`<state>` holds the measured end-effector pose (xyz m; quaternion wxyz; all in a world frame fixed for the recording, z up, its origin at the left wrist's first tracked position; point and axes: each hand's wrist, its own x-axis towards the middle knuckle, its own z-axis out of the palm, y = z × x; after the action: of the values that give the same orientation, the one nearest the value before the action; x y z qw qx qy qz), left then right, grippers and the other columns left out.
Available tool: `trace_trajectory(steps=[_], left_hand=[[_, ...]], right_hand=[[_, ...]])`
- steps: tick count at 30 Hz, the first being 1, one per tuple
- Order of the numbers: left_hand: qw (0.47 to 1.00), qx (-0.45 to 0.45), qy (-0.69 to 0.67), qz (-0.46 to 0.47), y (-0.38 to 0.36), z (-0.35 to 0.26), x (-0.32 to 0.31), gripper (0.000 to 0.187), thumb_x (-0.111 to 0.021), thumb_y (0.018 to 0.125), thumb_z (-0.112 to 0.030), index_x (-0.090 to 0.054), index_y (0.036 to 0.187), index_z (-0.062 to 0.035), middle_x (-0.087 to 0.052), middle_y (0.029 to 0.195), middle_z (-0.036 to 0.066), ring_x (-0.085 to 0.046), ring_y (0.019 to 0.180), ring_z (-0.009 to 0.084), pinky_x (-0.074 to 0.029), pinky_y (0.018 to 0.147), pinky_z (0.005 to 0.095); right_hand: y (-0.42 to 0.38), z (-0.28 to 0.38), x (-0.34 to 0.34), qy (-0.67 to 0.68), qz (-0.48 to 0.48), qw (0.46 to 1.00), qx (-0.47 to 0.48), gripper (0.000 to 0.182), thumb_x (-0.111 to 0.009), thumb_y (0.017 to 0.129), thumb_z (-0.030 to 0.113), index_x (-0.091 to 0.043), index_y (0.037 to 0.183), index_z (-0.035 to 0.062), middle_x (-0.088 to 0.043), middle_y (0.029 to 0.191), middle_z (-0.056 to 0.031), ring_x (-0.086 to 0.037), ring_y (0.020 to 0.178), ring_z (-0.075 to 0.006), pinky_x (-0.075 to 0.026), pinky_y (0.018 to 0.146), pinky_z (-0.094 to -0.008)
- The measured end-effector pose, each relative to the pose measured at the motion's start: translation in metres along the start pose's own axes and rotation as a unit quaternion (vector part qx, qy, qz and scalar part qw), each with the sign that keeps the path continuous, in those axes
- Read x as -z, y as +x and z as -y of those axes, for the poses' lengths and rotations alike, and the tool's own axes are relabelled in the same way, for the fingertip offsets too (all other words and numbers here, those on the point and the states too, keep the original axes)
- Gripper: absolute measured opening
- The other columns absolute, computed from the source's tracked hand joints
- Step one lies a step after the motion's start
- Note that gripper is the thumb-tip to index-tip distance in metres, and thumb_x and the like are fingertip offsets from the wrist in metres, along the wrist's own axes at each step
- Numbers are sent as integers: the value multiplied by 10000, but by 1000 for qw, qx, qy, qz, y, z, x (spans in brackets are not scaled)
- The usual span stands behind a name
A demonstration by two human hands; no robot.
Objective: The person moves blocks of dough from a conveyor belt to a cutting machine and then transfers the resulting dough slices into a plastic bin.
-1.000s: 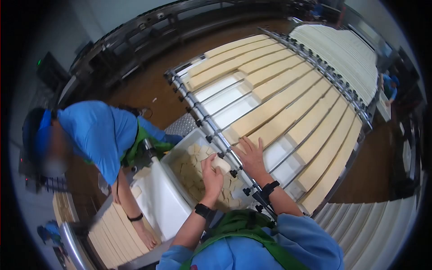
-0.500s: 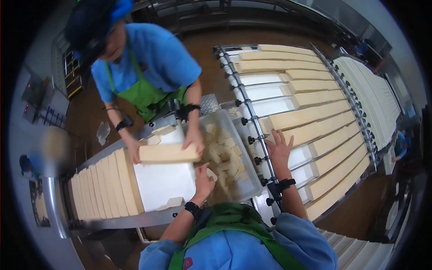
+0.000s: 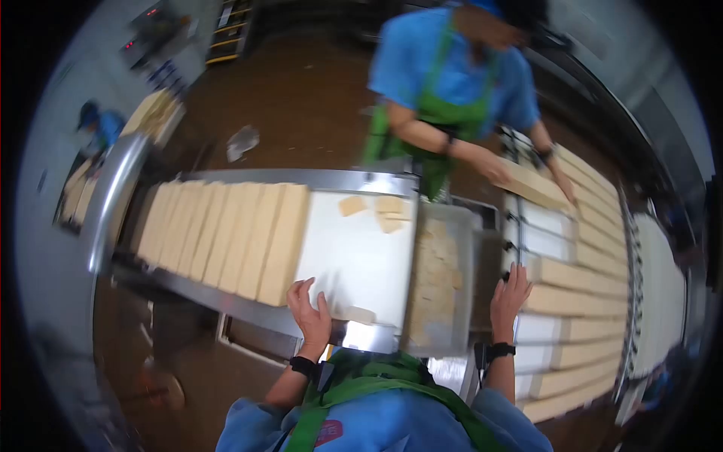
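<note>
My left hand (image 3: 310,313) is open over the near edge of a white belt (image 3: 343,260), its fingertips close to the end loaf (image 3: 283,245) of a row. The loaves are long, pale, bread-like blocks packed side by side. A cut end slice (image 3: 359,315) lies on the belt just right of this hand. My right hand (image 3: 510,300) holds nothing, fingers stretched out, at the left side of a divided rack (image 3: 538,354). Beside its fingertips lies another long loaf (image 3: 576,277) in a rack lane.
Between belt and rack stands a bin (image 3: 467,260) of pale offcuts. A co-worker (image 3: 459,83) across from me holds a long loaf (image 3: 533,187) over the rack. More slices (image 3: 389,211) lie at the belt's far corner. A metal post (image 3: 119,203) rises at left.
My view has turned left. My left hand has gone from the bin's edge to the end loaf on the belt. The co-worker has carried a loaf from the belt to the rack.
</note>
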<state>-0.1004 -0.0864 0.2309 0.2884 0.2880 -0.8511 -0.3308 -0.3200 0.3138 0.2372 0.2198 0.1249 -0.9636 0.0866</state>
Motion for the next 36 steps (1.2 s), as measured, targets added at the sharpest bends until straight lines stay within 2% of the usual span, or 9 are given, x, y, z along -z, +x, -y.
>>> trace_trajectory(steps=[2,5,9,16,21,23,28,34,36], left_hand=[[982,121,117,-86,-6,38,15,632,-738,872,-194,-492,1429,-25,-426,1323,248,-424,1238,429,-327,1081,529],[953,239,167,-82,-6,73,31,739,-771,850,-233,-430,1470,-19,-391,1342,265,-420,1241,439,-329,1081,528],[979,185,77,-48,4,100,31,822,-829,810,-231,-403,1468,16,-374,1328,297,-480,1208,489,-430,1042,524],[971,229,62,7,24,91,41,853,-849,776,-202,-399,1466,19,-383,1296,265,-532,1160,465,-497,971,499],[963,260,63,23,30,83,42,879,-881,751,-210,-395,1452,2,-403,1309,250,-573,1132,450,-517,950,489],[962,260,72,27,31,80,41,885,-886,749,-220,-393,1449,5,-401,1313,248,-574,1126,444,-513,940,485],[956,278,86,32,34,75,36,873,-879,745,-211,-397,1448,-24,-411,1315,244,-560,1142,461,-507,915,522],[974,173,125,77,41,68,32,819,-909,702,-237,-466,1360,-32,-469,1275,240,-589,1105,446,-525,899,505],[975,149,115,116,47,62,29,829,-915,691,-248,-473,1361,-41,-474,1278,238,-596,1100,441,-532,887,512]], right_hand=[[25,67,-30,83,44,994,62,555,-608,953,119,-464,1483,43,-492,1482,-201,-421,1405,-386,-211,1208,-595],[50,192,-66,279,92,935,197,467,-652,920,117,-565,1365,3,-588,1322,-199,-513,1256,-394,-352,1125,-520],[85,349,-105,357,174,870,293,474,-689,908,144,-593,1345,-11,-583,1316,-198,-513,1250,-389,-393,1088,-484],[135,485,-181,235,208,890,330,513,-715,894,262,-607,1326,8,-545,1331,-173,-467,1292,-336,-350,1093,-538],[142,512,-193,135,230,906,329,488,-720,890,325,-627,1269,32,-545,1236,-142,-483,1230,-310,-344,1046,-562],[141,512,-193,130,213,918,307,490,-735,871,346,-653,1244,38,-560,1162,-142,-498,1160,-307,-370,971,-518],[145,508,-184,112,254,920,277,502,-723,874,417,-678,1190,29,-561,1179,-144,-503,1175,-311,-362,985,-543],[143,412,-184,141,183,944,235,502,-726,871,424,-664,1136,2,-702,1037,-179,-648,1058,-361,-392,983,-542],[139,366,-160,66,218,958,171,533,-712,891,438,-638,1145,-25,-717,1024,-198,-664,1039,-373,-431,964,-526]])
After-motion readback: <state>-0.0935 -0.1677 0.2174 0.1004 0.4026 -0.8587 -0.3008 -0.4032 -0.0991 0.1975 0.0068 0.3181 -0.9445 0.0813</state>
